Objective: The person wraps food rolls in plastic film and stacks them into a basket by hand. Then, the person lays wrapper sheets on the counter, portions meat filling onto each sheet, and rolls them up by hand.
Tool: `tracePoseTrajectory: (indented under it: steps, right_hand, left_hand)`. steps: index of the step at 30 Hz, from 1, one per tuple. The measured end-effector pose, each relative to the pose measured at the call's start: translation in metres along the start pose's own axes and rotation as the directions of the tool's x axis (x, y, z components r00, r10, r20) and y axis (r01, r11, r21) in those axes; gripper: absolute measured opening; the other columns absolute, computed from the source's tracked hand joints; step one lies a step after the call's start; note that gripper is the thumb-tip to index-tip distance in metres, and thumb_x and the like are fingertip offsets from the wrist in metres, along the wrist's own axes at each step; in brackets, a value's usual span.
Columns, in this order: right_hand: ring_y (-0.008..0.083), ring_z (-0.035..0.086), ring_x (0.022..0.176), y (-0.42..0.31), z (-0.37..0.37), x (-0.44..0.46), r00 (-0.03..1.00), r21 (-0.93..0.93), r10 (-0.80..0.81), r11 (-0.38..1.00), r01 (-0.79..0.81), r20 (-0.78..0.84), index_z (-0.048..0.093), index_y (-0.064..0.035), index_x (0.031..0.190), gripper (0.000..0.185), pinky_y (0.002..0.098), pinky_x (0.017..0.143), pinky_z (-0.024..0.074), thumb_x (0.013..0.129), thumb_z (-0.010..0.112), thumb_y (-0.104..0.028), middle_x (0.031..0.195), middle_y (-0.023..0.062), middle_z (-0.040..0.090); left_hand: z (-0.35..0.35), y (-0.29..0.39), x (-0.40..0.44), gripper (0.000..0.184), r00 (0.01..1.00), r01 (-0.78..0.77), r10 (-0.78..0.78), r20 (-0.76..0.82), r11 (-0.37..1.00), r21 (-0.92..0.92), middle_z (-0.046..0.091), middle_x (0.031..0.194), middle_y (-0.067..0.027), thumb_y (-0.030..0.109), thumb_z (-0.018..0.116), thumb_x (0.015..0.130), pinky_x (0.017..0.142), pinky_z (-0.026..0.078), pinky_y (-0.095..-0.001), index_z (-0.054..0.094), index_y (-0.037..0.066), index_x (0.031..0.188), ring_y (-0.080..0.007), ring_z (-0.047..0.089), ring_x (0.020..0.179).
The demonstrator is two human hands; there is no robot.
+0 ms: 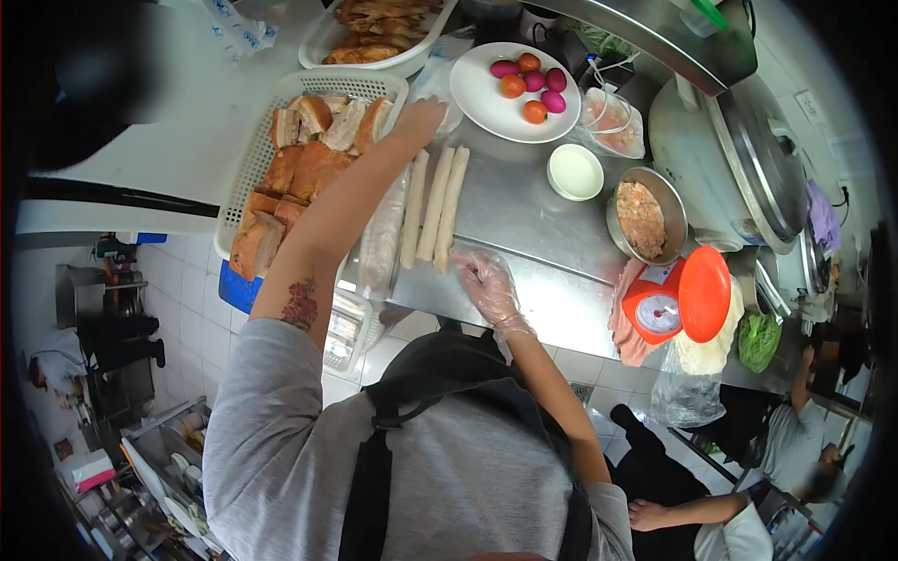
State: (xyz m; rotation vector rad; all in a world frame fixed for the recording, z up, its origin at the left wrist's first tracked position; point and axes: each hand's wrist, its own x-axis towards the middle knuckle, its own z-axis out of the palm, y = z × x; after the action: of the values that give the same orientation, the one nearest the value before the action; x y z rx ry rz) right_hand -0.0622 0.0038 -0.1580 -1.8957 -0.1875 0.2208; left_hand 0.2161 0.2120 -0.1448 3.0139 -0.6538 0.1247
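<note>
My left hand [423,119] reaches across to the far end of the counter beside crumpled clear plastic film [447,93]; its fingertips are hard to make out. My right hand [488,288], in a clear plastic glove, is curled closed near the front edge; whatever its fingers hold is hidden. Just left of it lie three long pale rolls [436,206], side by side on the steel counter [510,201]. Beside them is a plastic-wrapped stack or strip [382,238], partly under my left forearm. Chunks of browned, skin-on meat [323,171] fill a white perforated basket [245,178] on the left.
At the back stand a tray of browned meat [379,28] and a white plate [477,103] with red and purple fruits. To the right are a white bowl [574,172], a metal bowl of minced filling [641,220], an orange scale [658,304] and a large pot [697,154]. Other people work nearby.
</note>
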Motion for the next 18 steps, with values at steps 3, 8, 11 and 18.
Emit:
tracePoseTrajectory:
  steps: [3, 8, 11, 18]
  right_hand:
    - [0.0281, 0.061, 0.088, 0.001, -0.001, -0.001, 1.0, 0.012, -0.022, 1.0, 0.022, 0.008, 0.071, -0.0119, 0.117, 0.03, 0.0373, 0.081, 0.0494, 0.089, 0.063, -0.003, 0.099, 0.0129, 0.066]
    - [0.0314, 0.062, 0.094, 0.0, -0.004, -0.003, 0.996, -0.057, -0.093, 0.994, 0.094, 0.013, 0.071, -0.0116, 0.114, 0.028, 0.0399, 0.085, 0.0493, 0.088, 0.063, -0.003, 0.103, 0.0128, 0.068]
    - [0.0318, 0.061, 0.094, 0.003, -0.005, -0.004, 0.994, -0.037, -0.103, 0.994, 0.104, 0.018, 0.071, -0.0114, 0.113, 0.027, 0.0405, 0.085, 0.0494, 0.088, 0.064, -0.003, 0.102, 0.0118, 0.068]
    - [0.0322, 0.06, 0.095, 0.009, -0.009, -0.008, 0.991, -0.107, -0.129, 0.985, 0.133, 0.042, 0.07, -0.0115, 0.112, 0.026, 0.0415, 0.087, 0.0489, 0.088, 0.065, -0.003, 0.099, 0.0115, 0.066]
  left_hand:
    - [-0.015, 0.007, 0.005, 0.023, 0.996, 0.088, -0.088, 0.012, 0.995, -0.039, 0.071, 0.101, -0.0202, 0.004, 0.063, 0.085, 0.083, 0.057, -0.0458, 0.068, 0.003, 0.108, -0.0366, 0.07, 0.095]
    - [-0.036, 0.009, 0.018, 0.019, 0.986, 0.11, -0.119, -0.113, 0.991, -0.08, 0.072, 0.101, -0.0187, 0.003, 0.054, 0.09, 0.081, 0.057, -0.0451, 0.072, 0.003, 0.097, -0.0365, 0.071, 0.094]
    - [-0.036, 0.004, 0.024, 0.02, 0.996, 0.064, -0.066, 0.06, 0.997, 0.032, 0.073, 0.099, -0.0188, 0.003, 0.053, 0.09, 0.082, 0.057, -0.0443, 0.073, 0.003, 0.094, -0.036, 0.071, 0.096]
    - [-0.037, -0.006, 0.031, 0.02, 0.977, -0.023, 0.006, 0.212, 0.997, 0.078, 0.069, 0.109, -0.0222, 0.006, 0.056, 0.087, 0.089, 0.055, -0.0443, 0.072, 0.002, 0.098, -0.0372, 0.068, 0.103]
